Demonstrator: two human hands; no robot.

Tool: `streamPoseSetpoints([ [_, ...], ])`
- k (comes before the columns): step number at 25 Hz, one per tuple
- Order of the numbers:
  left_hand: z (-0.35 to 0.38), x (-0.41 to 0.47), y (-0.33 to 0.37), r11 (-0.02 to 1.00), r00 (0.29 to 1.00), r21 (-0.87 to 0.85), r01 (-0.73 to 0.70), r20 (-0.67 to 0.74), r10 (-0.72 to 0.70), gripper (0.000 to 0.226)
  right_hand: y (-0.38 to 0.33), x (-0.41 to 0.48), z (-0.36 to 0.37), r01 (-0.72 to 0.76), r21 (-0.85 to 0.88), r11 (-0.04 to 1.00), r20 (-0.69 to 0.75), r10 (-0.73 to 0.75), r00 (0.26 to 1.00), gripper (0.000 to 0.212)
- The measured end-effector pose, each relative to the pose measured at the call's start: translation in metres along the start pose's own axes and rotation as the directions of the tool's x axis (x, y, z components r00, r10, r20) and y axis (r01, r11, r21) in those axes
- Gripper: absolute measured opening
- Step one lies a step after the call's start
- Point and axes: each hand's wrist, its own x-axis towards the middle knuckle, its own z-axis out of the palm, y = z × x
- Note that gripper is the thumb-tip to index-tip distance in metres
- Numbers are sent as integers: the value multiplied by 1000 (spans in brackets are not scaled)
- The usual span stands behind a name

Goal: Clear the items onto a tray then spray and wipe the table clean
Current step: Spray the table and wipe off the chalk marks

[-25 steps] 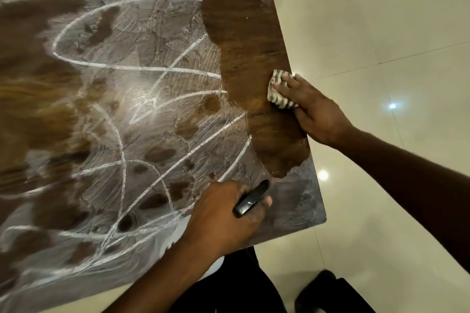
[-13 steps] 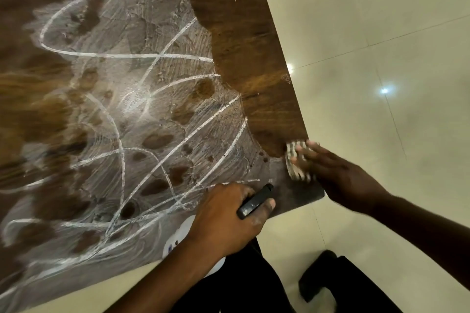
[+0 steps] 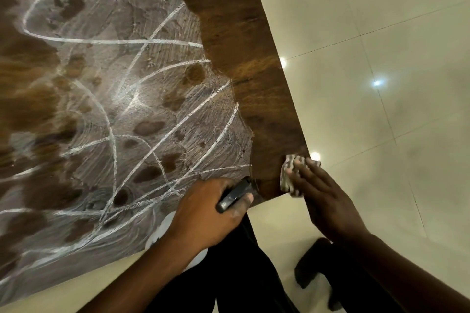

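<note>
The brown wooden table (image 3: 244, 33) is covered with whitish smeared foam and white streaks (image 3: 127, 99) over most of its top. A clean dark strip runs along its right edge down to the near right corner. My right hand (image 3: 323, 195) presses a striped cloth (image 3: 288, 173) flat on that near right corner, fingers spread over it. My left hand (image 3: 208, 213) rests at the near edge, closed around a white spray bottle (image 3: 165, 231) with a black trigger (image 3: 234, 194); most of the bottle is hidden under the hand.
Glossy cream floor tiles (image 3: 381, 84) with lamp reflections lie to the right of the table. My dark trousers (image 3: 241, 274) and a dark shoe (image 3: 318, 262) show below the table's near edge.
My right hand slid the cloth along the right edge from mid-table down to the near right corner, lengthening the clean strip. The left hand with the bottle stayed put.
</note>
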Motion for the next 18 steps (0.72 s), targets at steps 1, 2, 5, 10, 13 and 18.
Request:
streamPoseSetpoints([
  [1, -2, 0, -2, 1000, 1000, -7, 5, -10, -5, 48, -9, 9, 8, -190, 65, 980, -92, 196, 976, 72],
  [2, -4, 0, -4, 1000, 1000, -19, 14, -19, -14, 48, -28, 21, 18, -365, 164, 917, -168, 390, 905, 73],
  [5, -6, -4, -5, 999, 999, -36, 21, -32, -22, 36, -98, 41, 54, -541, 345, 767, -219, 627, 748, 73],
  [10, -20, -12, -16, 998, 996, -55, 23, -90, -28, 41, -64, -6, 45, 320, -52, 946, 197, -304, 932, 66],
  [13, -31, -18, -28, 991, 993, -121, 60, -96, -71, 48, -34, 7, 22, -88, 22, 996, -22, 88, 996, 71],
  [18, -39, -29, -46, 977, 974, -168, 132, -163, -159, 60, -154, 50, 71, -556, 291, 778, -196, 618, 762, 72],
])
